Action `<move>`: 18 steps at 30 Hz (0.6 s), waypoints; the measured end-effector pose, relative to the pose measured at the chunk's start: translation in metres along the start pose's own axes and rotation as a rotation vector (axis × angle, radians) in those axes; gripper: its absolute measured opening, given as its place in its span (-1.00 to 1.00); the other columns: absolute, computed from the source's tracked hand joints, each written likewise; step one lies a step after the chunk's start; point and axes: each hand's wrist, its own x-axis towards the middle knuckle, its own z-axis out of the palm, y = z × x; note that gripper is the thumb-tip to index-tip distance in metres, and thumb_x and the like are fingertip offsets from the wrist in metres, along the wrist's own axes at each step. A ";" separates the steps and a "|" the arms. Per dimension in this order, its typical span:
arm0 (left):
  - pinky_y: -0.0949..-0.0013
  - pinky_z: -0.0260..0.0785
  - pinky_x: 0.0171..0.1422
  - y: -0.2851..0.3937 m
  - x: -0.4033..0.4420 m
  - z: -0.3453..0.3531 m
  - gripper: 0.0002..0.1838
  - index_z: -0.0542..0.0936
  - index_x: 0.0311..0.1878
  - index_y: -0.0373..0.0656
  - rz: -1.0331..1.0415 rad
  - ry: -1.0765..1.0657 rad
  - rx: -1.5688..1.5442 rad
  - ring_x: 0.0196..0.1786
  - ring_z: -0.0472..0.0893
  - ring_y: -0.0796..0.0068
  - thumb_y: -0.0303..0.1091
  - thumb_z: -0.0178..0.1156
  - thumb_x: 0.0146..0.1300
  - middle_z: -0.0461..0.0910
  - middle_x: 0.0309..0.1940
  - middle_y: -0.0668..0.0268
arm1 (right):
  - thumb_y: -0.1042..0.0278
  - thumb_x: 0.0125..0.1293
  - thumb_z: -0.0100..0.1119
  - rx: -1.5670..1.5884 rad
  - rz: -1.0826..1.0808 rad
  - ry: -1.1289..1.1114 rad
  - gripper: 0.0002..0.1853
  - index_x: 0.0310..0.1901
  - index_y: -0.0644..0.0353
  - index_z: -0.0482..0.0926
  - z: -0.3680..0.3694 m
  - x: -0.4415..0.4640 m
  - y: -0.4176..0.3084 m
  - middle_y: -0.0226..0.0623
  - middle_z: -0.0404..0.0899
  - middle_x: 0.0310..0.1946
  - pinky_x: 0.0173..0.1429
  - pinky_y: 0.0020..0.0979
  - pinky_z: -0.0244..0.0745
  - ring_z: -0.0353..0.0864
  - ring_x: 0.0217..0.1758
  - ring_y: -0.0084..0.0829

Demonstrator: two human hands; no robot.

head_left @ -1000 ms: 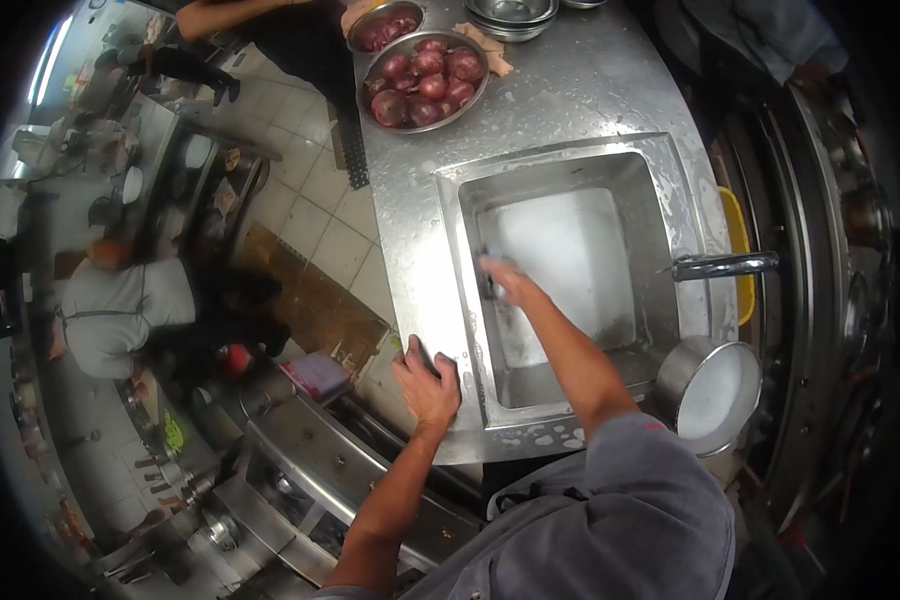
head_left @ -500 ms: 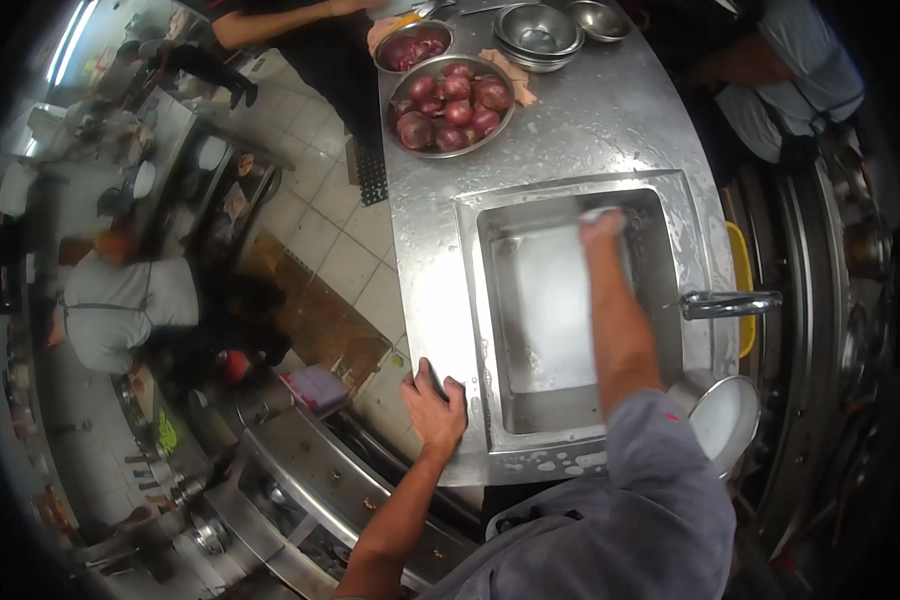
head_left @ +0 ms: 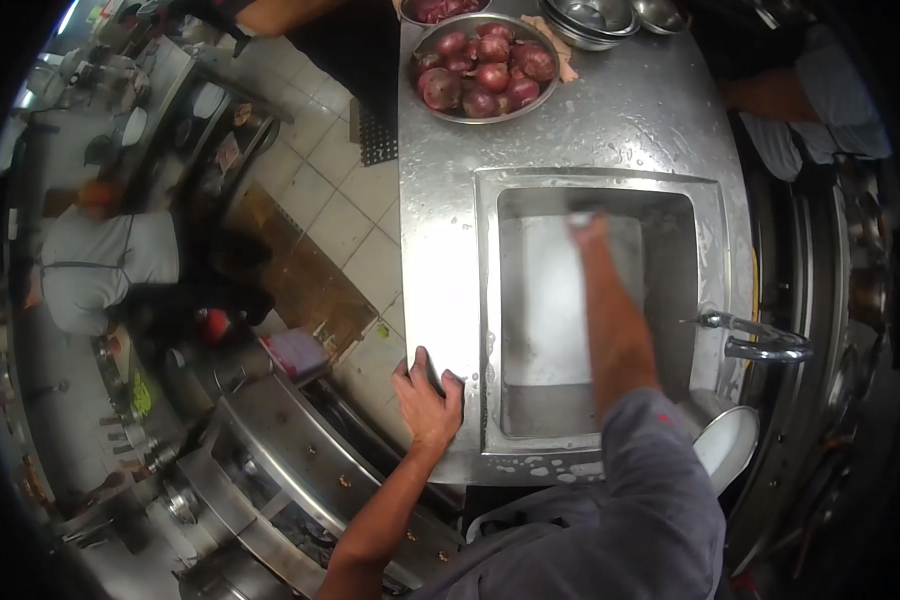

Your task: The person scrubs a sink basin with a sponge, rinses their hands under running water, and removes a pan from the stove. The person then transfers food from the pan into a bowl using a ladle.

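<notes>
My right hand [head_left: 591,228] reaches down into the steel sink [head_left: 597,428], near its far wall. Motion blurs its fingers, which are closed around a small whitish thing too smeared to name. Beneath it lies a pale, flat rectangular surface [head_left: 550,300]; whether this is a separate board or the sink's own floor I cannot tell. My left hand [head_left: 430,405] rests on the near left edge of the steel counter [head_left: 440,280], fingers spread, holding nothing. A chrome faucet [head_left: 760,342] stands at the sink's right side.
A bowl of red onions [head_left: 490,118] sits beyond the sink, with another bowl [head_left: 442,12] and stacked metal bowls [head_left: 592,25] farther back. A white-lined pot [head_left: 727,450] is by my right elbow. Other people work at left [head_left: 110,260], at the far end and at right.
The view has shifted, so the onions and stacked bowls sit higher in the picture. My right hand has moved slightly left within the sink. My left hand stays on the counter edge.
</notes>
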 end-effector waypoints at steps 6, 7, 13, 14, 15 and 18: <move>-0.11 0.30 0.28 -0.005 -0.001 0.002 -0.34 0.33 0.41 -0.24 0.005 -0.039 -0.017 0.21 0.37 -0.22 -0.14 0.15 0.30 0.30 0.19 -0.21 | 0.02 0.56 -0.21 -0.005 0.233 0.017 -0.55 0.33 0.04 0.33 0.035 -0.043 0.110 -0.27 0.38 0.33 0.30 0.11 0.39 0.35 0.33 -0.09; -0.08 0.26 0.33 -0.006 0.001 0.003 -0.36 0.33 0.38 -0.31 0.016 -0.035 0.000 0.24 0.35 -0.20 -0.17 0.14 0.30 0.32 0.19 -0.16 | 0.01 0.55 -0.17 -0.061 0.210 0.007 -0.57 0.28 0.04 0.37 0.038 -0.050 0.091 -0.28 0.43 0.28 0.28 0.09 0.40 0.38 0.29 -0.10; -0.07 0.21 0.37 -0.004 0.001 -0.001 -0.36 0.32 0.39 -0.32 0.013 -0.019 -0.054 0.25 0.34 -0.21 -0.20 0.15 0.31 0.34 0.19 -0.19 | -0.03 0.35 0.26 -1.086 -0.387 0.154 -0.55 0.15 -0.03 0.44 0.004 -0.058 -0.098 -0.27 0.53 0.00 0.19 0.00 0.40 0.42 0.11 -0.19; -0.07 0.21 0.37 -0.005 0.003 0.000 -0.36 0.32 0.39 -0.32 -0.002 -0.038 -0.070 0.25 0.34 -0.21 -0.20 0.15 0.31 0.34 0.19 -0.19 | -0.03 0.35 0.26 -1.111 -0.388 0.169 -0.55 0.15 -0.03 0.44 0.017 -0.085 -0.110 -0.27 0.53 0.00 0.19 0.00 0.40 0.42 0.11 -0.19; -0.08 0.23 0.35 -0.007 0.004 0.002 -0.36 0.32 0.39 -0.30 0.024 -0.016 -0.054 0.25 0.34 -0.21 -0.20 0.15 0.31 0.33 0.19 -0.19 | 0.03 0.36 0.22 -1.690 -0.486 0.321 -0.60 0.12 0.02 0.48 0.038 -0.127 -0.119 -0.20 0.51 0.08 0.24 0.00 0.36 0.39 0.21 -0.17; -0.09 0.26 0.32 -0.004 -0.001 0.000 -0.36 0.33 0.40 -0.25 0.007 -0.022 -0.074 0.24 0.36 -0.21 -0.19 0.16 0.31 0.32 0.19 -0.20 | 0.13 0.37 0.13 -2.671 -0.877 0.417 -0.67 0.07 0.09 0.53 0.011 -0.152 -0.128 -0.09 0.48 0.20 0.32 0.02 0.28 0.33 0.36 -0.13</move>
